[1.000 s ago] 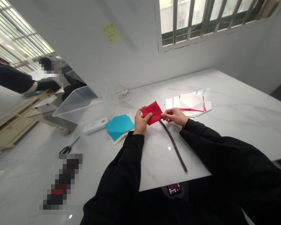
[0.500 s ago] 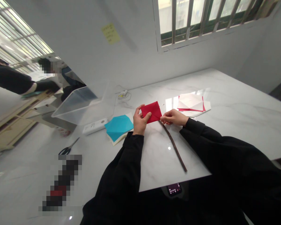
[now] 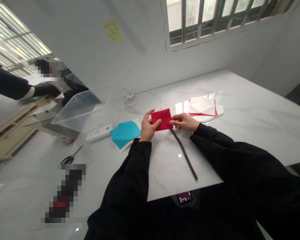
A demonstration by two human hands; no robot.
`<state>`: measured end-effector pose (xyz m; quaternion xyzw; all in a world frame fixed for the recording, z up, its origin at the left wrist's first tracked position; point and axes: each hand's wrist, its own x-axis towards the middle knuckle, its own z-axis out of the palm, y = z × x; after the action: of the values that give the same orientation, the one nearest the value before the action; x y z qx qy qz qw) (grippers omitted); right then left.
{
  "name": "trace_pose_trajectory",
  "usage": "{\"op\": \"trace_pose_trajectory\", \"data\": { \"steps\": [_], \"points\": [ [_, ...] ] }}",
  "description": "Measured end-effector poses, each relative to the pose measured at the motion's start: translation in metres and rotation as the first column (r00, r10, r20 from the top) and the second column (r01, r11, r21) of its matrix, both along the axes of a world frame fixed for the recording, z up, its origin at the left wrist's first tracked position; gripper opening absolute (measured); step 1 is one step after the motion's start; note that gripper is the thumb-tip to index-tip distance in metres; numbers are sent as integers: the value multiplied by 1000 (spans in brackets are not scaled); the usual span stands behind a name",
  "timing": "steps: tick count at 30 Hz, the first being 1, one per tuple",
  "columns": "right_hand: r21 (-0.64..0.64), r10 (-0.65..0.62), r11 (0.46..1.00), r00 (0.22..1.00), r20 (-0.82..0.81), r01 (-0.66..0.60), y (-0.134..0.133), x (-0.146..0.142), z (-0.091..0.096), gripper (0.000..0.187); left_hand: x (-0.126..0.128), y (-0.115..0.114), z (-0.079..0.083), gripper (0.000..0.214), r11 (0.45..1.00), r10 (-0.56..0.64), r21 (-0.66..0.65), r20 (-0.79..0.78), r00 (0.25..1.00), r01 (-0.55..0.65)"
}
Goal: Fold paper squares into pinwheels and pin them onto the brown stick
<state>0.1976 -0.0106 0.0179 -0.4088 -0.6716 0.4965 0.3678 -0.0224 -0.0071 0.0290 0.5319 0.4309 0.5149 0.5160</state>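
A folded piece of red paper [image 3: 161, 119] is held between my two hands above the white marble table [image 3: 252, 133]. My left hand [image 3: 148, 126] grips its left edge, thumb on top and fingers spread behind. My right hand [image 3: 183, 121] pinches its right edge between thumb and fingers. Just below the paper, a long dark brown stick [image 3: 184, 154] lies on the table. A stack of white and red paper sheets [image 3: 202, 107] lies beyond my right hand.
A blue paper on a notebook [image 3: 125, 134], a white power strip [image 3: 99, 133] and black-handled scissors [image 3: 70, 159] lie left of my hands. A clear plastic bin [image 3: 77, 111] stands further left. A co-worker's black sleeve [image 3: 7, 87] shows at far left.
The red paper has gone from a peaked shape to a flatter, squarer one between my hands. My left fingers have spread apart, and the view has shifted slightly.
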Motion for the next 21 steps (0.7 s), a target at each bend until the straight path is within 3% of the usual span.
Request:
{"op": "trace_pose_trajectory", "data": {
  "steps": [6,11,21],
  "points": [
    [-26,-198,980,960,-198,196,3,1,1,56,8,-10,4,89,983,-186,-15,-88,979,185],
    [-122,-266,962,934,-240,243,4,2,1,59,8,-8,3,86,988,-156,3,-104,982,157],
    [-101,-339,941,905,-256,324,2,1,4,49,8,-7,3,85,989,-146,5,-118,982,148]
  ]
}}
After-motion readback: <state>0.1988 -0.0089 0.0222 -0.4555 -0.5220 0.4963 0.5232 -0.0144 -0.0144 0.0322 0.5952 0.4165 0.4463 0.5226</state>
